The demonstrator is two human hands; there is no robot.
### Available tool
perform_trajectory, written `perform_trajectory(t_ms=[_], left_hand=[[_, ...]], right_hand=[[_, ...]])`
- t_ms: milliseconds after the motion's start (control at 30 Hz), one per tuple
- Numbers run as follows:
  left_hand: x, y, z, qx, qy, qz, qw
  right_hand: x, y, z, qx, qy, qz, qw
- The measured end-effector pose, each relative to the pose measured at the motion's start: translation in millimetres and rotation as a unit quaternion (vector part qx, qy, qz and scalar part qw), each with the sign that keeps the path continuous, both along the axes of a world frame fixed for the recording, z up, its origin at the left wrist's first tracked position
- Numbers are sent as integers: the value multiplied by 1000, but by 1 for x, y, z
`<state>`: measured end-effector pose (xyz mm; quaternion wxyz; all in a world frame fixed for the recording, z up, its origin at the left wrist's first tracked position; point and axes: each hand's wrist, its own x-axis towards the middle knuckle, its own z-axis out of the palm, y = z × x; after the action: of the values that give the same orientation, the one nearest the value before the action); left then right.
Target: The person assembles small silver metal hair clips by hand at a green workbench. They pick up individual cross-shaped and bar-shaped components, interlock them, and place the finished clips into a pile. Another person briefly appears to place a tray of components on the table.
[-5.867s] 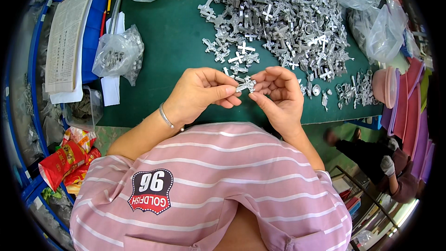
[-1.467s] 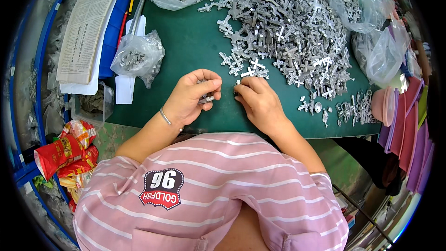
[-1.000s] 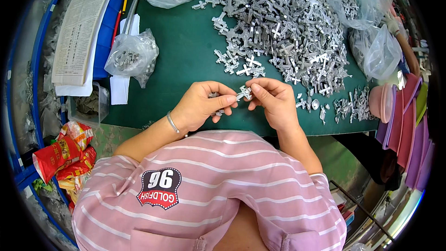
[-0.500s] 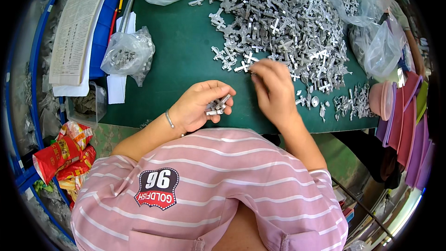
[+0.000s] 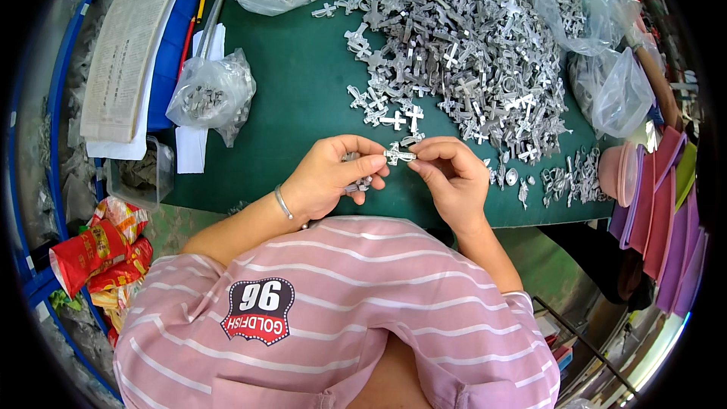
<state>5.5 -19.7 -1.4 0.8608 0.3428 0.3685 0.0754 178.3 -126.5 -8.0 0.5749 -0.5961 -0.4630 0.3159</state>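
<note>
Between the fingertips of both hands is a small silver metal cross (image 5: 397, 154). My left hand (image 5: 326, 174) pinches one end with thumb and forefinger, while more metal crosses (image 5: 362, 182) lie gathered in its curled palm. My right hand (image 5: 458, 178) grips the opposite end between thumb and forefinger. Just beyond the fingers, a few loose crosses (image 5: 394, 120) lie at the near edge of a large pile of silver crosses (image 5: 469, 68) on the green tabletop (image 5: 295, 83).
Small metal pieces (image 5: 575, 178) lie at the table's right front, beside a pink cup (image 5: 617, 174). Clear plastic bags (image 5: 621, 95) stand around the pile. To the left are a knotted bag of parts (image 5: 208, 98), a blue bin (image 5: 168, 68) under papers, and a clear tub (image 5: 155, 174).
My right hand has come left from near the pile to meet my left hand. A cross is now held between the fingertips of both.
</note>
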Motion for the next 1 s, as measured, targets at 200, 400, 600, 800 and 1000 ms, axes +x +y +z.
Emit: perform_trajectory(t_ms=[200, 400, 600, 800, 1000], left_hand=[[-2, 0, 0, 8, -24, 13, 1000], [-3, 0, -2, -9, -32, 19, 999], [-1, 3, 1, -120, -40, 14, 992], [-7, 3, -6, -58, -35, 1, 998], [-3, 3, 0, -22, -8, 36, 999]], right_hand=[[-5, -3, -3, 37, 76, 1, 996], [-4, -3, 2, 96, -137, 33, 985], [-7, 16, 14, 127, -282, 46, 950], [16, 34, -6, -27, -326, -43, 944], [15, 26, -1, -121, 169, -85, 974]])
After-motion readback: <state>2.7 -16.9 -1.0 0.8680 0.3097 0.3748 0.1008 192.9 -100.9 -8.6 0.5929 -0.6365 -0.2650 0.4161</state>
